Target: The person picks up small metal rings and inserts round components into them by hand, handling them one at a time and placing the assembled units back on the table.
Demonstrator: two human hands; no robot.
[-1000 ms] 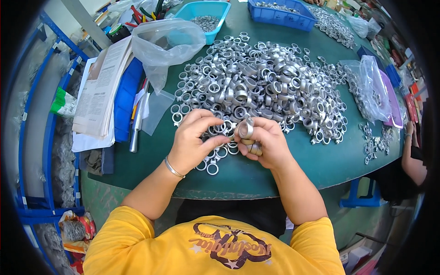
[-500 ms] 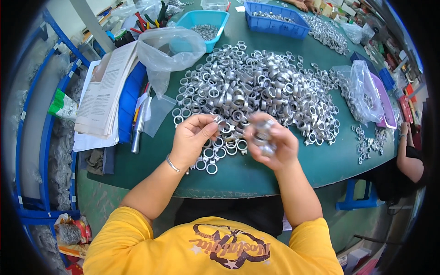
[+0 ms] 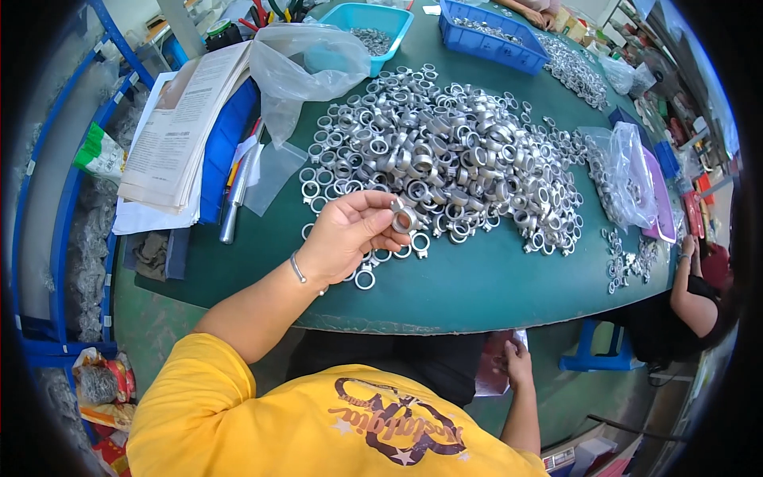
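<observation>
Over the near side of the table, my left hand [image 3: 346,234] pinches a silver metal ring [image 3: 403,220] with a small lug between thumb and fingers. Just beyond it rises a large heap of similar metal rings [image 3: 453,151], with several loose ones along its near edge. My right hand [image 3: 520,367] hangs low, below the table's front edge. Its fingers look parted, beside a shiny pinkish bag or lined container [image 3: 493,367], and no ring shows in them. What lies inside that container is hard to make out.
The green table [image 3: 477,294] carries a turquoise basin [image 3: 401,40], a blue crate [image 3: 453,36], and a clear plastic bag [image 3: 274,87]. Papers [image 3: 179,127] and a metal tube [image 3: 230,219] lie left. A co-worker's arm [image 3: 685,290] and a blue stool [image 3: 580,358] are right.
My right hand, blurred with rings in it before, has dropped from the heap to the container below the table edge. My left hand has moved slightly right, still holding a ring.
</observation>
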